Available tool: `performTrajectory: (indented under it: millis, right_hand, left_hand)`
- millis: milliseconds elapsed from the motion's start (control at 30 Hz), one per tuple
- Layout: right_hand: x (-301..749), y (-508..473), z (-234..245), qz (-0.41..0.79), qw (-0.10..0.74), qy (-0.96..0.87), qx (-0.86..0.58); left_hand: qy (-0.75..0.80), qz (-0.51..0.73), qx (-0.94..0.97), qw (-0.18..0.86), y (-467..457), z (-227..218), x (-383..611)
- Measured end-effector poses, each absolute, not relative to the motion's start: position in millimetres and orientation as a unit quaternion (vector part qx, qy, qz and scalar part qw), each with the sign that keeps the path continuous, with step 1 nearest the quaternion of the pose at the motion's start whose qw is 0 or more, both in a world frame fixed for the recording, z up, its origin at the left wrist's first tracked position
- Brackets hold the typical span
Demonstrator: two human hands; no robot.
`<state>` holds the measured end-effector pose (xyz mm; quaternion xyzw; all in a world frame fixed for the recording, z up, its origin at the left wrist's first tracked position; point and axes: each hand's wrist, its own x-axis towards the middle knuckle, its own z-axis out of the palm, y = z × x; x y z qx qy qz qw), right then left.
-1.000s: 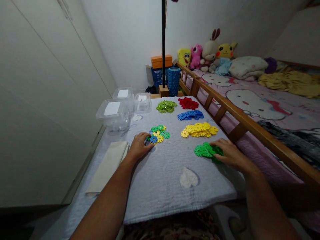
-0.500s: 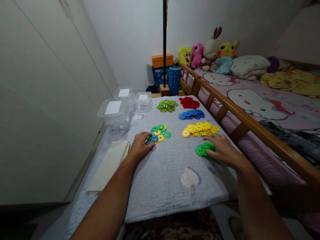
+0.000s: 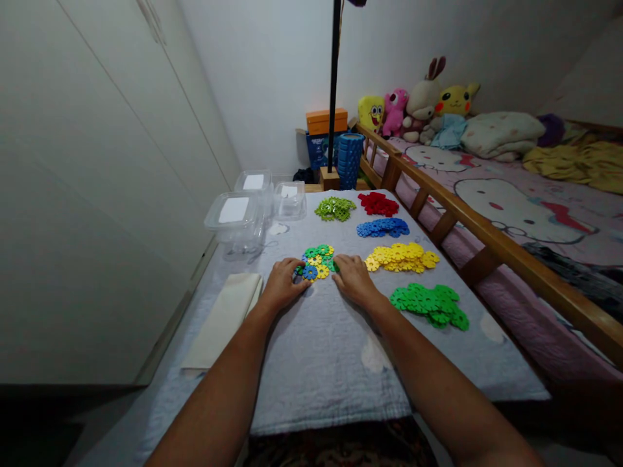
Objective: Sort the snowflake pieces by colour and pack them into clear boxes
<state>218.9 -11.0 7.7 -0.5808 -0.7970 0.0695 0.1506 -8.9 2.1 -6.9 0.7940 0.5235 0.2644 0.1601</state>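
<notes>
A small mixed pile of flower-shaped plastic discs [image 3: 318, 261], in green, yellow and blue, lies mid-table between my two hands. My left hand [image 3: 283, 284] rests at its left edge, thumb and fingers apart around the nearest discs. At the right edge is my right hand [image 3: 354, 279], its fingers spread beside a green disc [image 3: 331, 264] that they partly cover. Sorted discs lie to the right: a green pile [image 3: 431, 303] nearest me, then a yellow pile [image 3: 402, 258] and a blue pile [image 3: 383, 227]. Farther back are a red pile [image 3: 378, 203] and a lime-green pile [image 3: 335, 208].
Clear plastic boxes [image 3: 233, 224] with white labels stand at the back left. A folded cream cloth [image 3: 224, 321] lies at the left. A wooden bed rail [image 3: 462, 227] borders the table's right side. A black pole [image 3: 333, 91] rises behind the table.
My right hand has left the green pile and moved left to the mixed pile, so the green pile now shows whole. My left hand stays by the mixed pile. The view has shifted slightly.
</notes>
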Motion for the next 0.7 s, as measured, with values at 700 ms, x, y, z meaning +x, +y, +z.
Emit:
performTrajectory:
  millis: [700]
  right_hand:
    - [220.5, -15.8, 9.1, 0.075, 0.128, -0.808, -0.571]
  left_hand:
    - [0.525, 0.268, 0.794, 0.151, 4.5, -10.7, -10.6]
